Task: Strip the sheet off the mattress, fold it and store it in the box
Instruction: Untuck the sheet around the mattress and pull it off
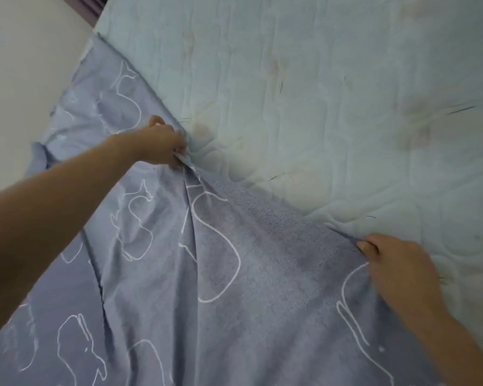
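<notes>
The sheet [207, 274] is gripped along its edge by both the left hand [162, 143] and the right hand [396, 268], fingers closed. The mattress [318, 93] is bared toward 1 o'clock; folding and boxing remain, no box seen.

The sheet [207, 288] is lying on the mattress [332, 93], covering its near left part. The far right part is lying bare.

Pale quilted mattress [332, 93], seemingly stained, blue patterned sheet [207, 274] across its near part.
</notes>
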